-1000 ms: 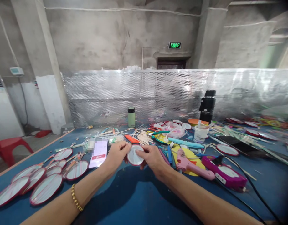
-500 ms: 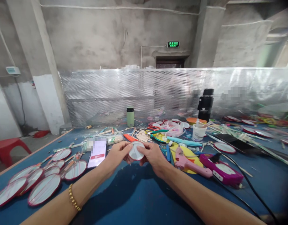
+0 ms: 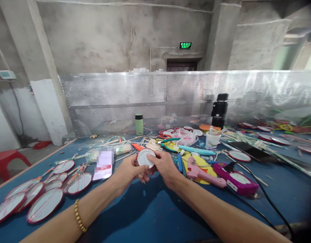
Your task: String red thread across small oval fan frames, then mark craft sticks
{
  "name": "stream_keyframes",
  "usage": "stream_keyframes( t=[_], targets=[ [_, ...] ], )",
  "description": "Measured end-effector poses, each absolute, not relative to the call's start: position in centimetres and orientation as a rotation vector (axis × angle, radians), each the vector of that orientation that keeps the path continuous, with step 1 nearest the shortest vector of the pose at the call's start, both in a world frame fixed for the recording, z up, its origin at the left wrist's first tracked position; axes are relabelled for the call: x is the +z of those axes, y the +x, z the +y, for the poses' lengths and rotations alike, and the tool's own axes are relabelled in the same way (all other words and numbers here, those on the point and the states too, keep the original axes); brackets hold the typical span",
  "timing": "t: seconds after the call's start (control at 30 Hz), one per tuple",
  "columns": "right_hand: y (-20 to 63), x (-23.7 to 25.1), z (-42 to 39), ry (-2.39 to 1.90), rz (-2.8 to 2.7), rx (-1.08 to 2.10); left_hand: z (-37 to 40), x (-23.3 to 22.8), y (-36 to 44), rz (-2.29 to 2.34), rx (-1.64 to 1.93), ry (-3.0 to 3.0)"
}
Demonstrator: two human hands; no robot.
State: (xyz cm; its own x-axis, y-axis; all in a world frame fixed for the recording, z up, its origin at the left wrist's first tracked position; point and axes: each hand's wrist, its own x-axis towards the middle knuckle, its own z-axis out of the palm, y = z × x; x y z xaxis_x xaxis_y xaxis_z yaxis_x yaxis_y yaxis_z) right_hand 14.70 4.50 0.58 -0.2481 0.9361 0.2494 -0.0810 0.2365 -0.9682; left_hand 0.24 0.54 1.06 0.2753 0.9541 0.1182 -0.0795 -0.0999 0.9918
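Note:
Over the blue table I hold a small round white disc (image 3: 143, 157) with a thin red rim between both hands. My left hand (image 3: 128, 171) grips its lower left edge, thumb lying along the front. From the other side my right hand (image 3: 166, 166) pinches the disc, its thumb pressed on the white face. The fingers behind the disc are partly hidden. An orange pointed piece (image 3: 137, 146) lies just beyond it. Right of my hands a pink glue gun (image 3: 208, 178) rests on a yellow sheet (image 3: 192, 161).
Larger white discs with red rims (image 3: 45, 206) overlap at the left. A phone (image 3: 104, 170) lies near my left forearm. Behind are wooden sticks (image 3: 151, 143), a green bottle (image 3: 139, 126), a white cup (image 3: 212, 139) and a black flask (image 3: 219, 111). Cords trail from a purple power strip (image 3: 235, 179).
The disc has turned and risen slightly, so its red rim shows more. My left thumb has shifted to its lower edge. The whole view has moved a little.

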Motion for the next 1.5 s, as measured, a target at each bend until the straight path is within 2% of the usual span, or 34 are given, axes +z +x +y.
stream_keyframes(
  t=[0.2,0.9,1.2,1.5],
  targets=[
    [14.8,0.5,4.6,-0.834,-1.488,1.184,0.8,0.9,0.0,0.916,1.05,1.208],
    [14.8,0.7,4.6,-0.854,-1.494,1.201,0.7,0.6,0.0,0.896,1.05,1.225],
    [14.9,0.4,4.8,-0.811,-1.451,1.258,1.3,1.2,-1.1,1.077,1.158,1.431],
    [13.8,-1.1,4.3,-0.949,-1.653,1.205,1.9,1.0,-2.2,1.208,0.997,1.558]
  ],
)
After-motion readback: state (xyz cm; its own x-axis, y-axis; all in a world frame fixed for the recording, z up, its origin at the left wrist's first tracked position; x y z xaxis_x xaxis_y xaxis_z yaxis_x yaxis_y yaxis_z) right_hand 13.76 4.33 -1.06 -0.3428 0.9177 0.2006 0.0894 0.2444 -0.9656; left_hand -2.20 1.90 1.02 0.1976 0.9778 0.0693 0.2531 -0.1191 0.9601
